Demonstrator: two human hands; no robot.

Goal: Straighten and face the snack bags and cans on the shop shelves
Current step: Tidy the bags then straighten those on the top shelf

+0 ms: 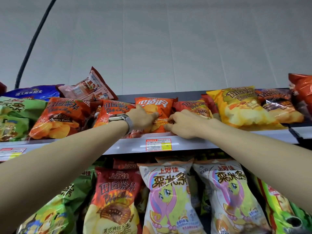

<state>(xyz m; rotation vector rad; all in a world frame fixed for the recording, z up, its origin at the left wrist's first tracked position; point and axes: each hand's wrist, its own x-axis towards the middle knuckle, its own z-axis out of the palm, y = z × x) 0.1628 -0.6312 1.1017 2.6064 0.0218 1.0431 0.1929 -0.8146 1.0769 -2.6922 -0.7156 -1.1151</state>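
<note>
Gripping glossy orange plastic crisp bag (pixel 152 103) with curled fingers of left hand (pixel 141 119) and right hand (pixel 184 124), from either side. Resting on grey metal shelf (pixel 130 146), just above red-and-yellow paper price label (pixel 158 144).

top shelf (pixel 194 144): chip bags lying tilted, faces out
orange bag (pixel 152 105): centre, held by both hands
left hand (pixel 143 118): grips bag's left side
right hand (pixel 184 124): pinches bag's lower right
price tag (pixel 158 144): on rail, below bag
</note>
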